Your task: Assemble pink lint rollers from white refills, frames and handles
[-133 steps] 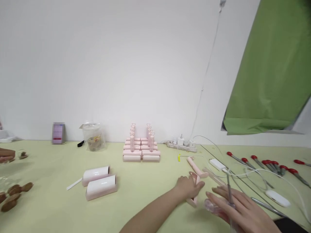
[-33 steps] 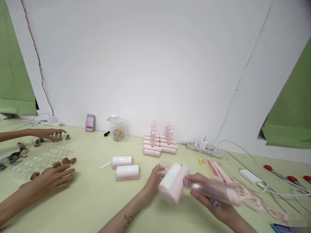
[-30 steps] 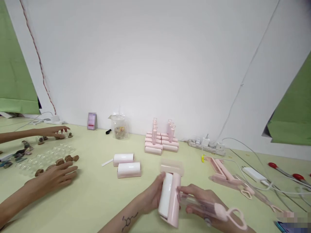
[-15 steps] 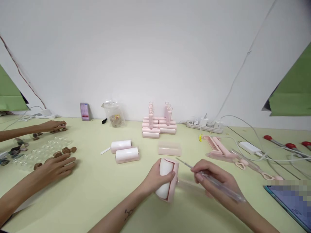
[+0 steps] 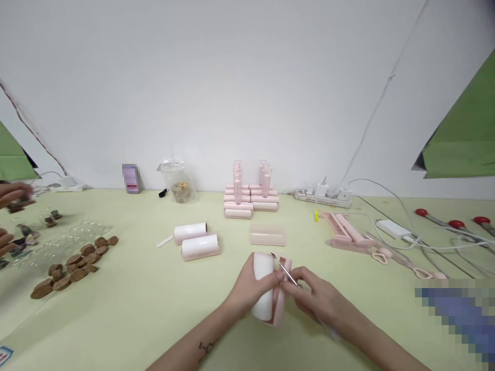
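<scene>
My left hand (image 5: 247,288) is wrapped round a white lint roll in a pink holder (image 5: 265,288), held just above the yellow-green table (image 5: 154,304). My right hand (image 5: 317,299) pinches a thin clear-handled tool (image 5: 284,270), whose metal tip rests at the pink holder's top edge. Both hands meet at the roll, in front of me at the table's middle. A loose pink cover (image 5: 268,236) lies just beyond them.
Two more pink rolls (image 5: 195,239) lie to the left, and a stack of pink roller parts (image 5: 249,198) stands at the wall. Pink handles (image 5: 348,234), cables and red-handled tools (image 5: 456,226) lie right. Another person's hands (image 5: 10,198) work over brown pieces (image 5: 73,260) at far left.
My right hand has brought the thin tool in from the right, tip now against the holder. The other person's hand has left the brown pieces and drawn back to the far left.
</scene>
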Tool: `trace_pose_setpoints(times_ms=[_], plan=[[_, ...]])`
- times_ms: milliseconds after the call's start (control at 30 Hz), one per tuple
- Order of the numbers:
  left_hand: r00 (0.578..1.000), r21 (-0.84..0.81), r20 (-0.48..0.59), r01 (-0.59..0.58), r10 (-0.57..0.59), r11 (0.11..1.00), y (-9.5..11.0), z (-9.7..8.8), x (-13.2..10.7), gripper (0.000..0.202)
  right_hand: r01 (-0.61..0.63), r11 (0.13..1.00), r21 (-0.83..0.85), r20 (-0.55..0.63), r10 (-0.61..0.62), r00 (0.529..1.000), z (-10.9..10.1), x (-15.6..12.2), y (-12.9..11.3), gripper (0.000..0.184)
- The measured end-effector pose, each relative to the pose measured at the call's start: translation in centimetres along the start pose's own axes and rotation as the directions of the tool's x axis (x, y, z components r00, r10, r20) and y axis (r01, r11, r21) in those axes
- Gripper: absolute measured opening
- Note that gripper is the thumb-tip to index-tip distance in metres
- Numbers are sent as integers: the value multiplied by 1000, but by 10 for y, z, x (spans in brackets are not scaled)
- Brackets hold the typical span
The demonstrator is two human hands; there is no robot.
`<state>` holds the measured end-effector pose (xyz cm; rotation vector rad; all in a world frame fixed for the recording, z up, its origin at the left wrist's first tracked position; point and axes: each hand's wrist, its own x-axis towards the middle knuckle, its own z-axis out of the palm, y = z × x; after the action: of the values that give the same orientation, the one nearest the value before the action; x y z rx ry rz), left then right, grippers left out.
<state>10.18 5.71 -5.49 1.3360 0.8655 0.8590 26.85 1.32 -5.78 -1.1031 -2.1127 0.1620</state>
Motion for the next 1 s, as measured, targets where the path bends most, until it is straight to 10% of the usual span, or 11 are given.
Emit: trace_pose_setpoints(times_ms=[267, 467, 767, 1000], plan=[[970, 95, -245, 9, 15, 995, -7, -14, 18, 29, 136, 920, -368, 115, -100, 988, 3, 7, 11, 22], [971, 338, -205, -52, 127, 940, 1, -22, 14, 21, 93, 995, 45, 39, -95, 995, -4, 11, -4, 22], [986, 498, -113, -49, 121, 866, 1, -16, 9, 17, 90, 994, 64, 24, -92, 995, -2, 7, -10, 23], [991, 633, -72, -42, 112, 773, 6, -15, 20, 21, -196, 920, 340, 11, 205, 979, -4, 15, -8, 19]])
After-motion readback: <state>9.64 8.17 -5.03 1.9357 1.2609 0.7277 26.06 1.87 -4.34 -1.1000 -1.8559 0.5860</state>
